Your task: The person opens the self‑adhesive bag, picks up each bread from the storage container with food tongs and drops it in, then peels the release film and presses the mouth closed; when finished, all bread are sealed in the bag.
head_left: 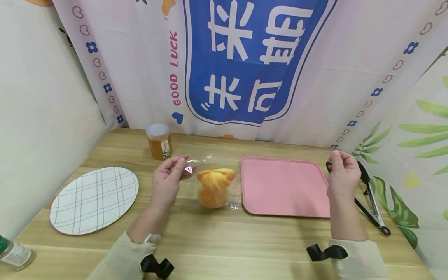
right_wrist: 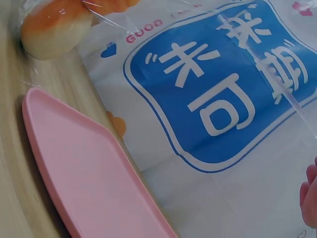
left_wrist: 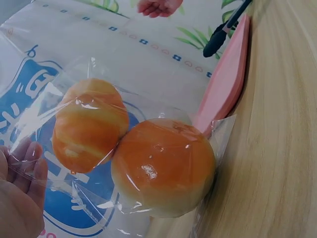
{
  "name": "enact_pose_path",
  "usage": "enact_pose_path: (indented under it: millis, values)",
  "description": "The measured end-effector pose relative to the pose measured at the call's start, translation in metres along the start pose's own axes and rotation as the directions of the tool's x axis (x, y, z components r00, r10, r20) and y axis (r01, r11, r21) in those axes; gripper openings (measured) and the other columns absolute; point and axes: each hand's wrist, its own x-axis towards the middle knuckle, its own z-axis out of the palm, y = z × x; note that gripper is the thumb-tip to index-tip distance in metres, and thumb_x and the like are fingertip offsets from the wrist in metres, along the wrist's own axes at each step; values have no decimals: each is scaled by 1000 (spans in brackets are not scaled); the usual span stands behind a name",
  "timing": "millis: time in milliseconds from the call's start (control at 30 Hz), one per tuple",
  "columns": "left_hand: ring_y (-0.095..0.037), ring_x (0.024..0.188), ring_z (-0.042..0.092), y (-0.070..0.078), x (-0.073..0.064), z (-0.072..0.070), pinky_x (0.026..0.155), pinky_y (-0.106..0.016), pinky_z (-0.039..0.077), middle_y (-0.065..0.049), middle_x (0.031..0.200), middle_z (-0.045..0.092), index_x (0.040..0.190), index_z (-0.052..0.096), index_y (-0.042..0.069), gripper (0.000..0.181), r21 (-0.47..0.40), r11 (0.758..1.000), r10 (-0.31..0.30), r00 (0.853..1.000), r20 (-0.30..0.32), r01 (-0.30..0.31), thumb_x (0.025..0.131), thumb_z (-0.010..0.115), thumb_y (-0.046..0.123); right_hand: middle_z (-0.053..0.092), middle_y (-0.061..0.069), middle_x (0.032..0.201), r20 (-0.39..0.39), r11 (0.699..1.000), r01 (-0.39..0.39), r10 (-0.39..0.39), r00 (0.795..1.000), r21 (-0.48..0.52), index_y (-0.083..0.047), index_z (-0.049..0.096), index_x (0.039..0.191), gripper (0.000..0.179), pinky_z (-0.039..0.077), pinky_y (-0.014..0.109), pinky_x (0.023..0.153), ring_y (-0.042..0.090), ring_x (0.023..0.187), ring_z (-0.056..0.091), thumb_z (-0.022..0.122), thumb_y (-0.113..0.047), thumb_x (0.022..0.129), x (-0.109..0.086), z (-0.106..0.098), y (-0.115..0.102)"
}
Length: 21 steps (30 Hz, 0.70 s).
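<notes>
My left hand pinches the upper left edge of a clear plastic bag between thumb and fingers. Two bread buns hang inside it, one above the other. The left wrist view shows a round, glossy brown bun and a ridged, paler one through the film. Off to the right, beyond the pink tray, my right hand is raised with thumb and fingertips pinched on a thin clear plastic strip. Only some fingers of that hand show at the edge of the right wrist view.
A pink tray lies between my hands. Black-and-steel tongs rest at the right. On the left are an oval checked board, a honey-coloured jar and a green-capped bottle. A printed curtain hangs behind the table.
</notes>
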Motion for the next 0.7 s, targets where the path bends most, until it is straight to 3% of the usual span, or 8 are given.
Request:
enact_pose_path:
  millis: [100,300,467,600,700]
  values:
    - [-5,76,72,0,0,0,73,-21,60,13,79,73,103,67,10,14,0,1000,1,1000,-8,-1,101,53,11,58,-6,75,2,1000,-14,14,1000,2,-16,61,80,16,46,12,65,9,74,50,61,-11,96,0,-5,-1]
    - [-7,77,72,-1,1,1,74,-23,61,12,81,74,106,65,7,14,12,1000,7,1000,1,-7,101,52,10,63,-8,74,41,997,-77,78,996,-27,-14,63,81,14,48,11,66,9,74,53,63,-12,95,-12,-17,-3]
    - [-9,76,72,-1,2,0,73,-22,61,10,82,74,107,66,7,15,18,1000,-10,1000,-11,10,101,53,11,66,-7,73,27,986,-166,167,986,-30,-12,65,80,15,50,12,66,9,73,56,63,-9,95,-25,-33,-3]
    - [-4,73,71,-1,1,1,72,-21,61,12,81,73,104,66,9,14,11,1000,-3,1000,-9,3,101,53,11,67,-4,71,22,970,-229,228,973,76,-9,66,77,18,52,14,64,9,72,60,63,-5,94,-40,-53,0]
    - [-5,73,72,-1,1,2,71,-21,61,12,81,74,101,67,14,14,3,1000,0,1000,-9,0,101,53,11,69,0,73,97,951,-224,207,974,215,-6,66,78,19,53,17,64,10,72,62,59,0,95,-54,-72,1]
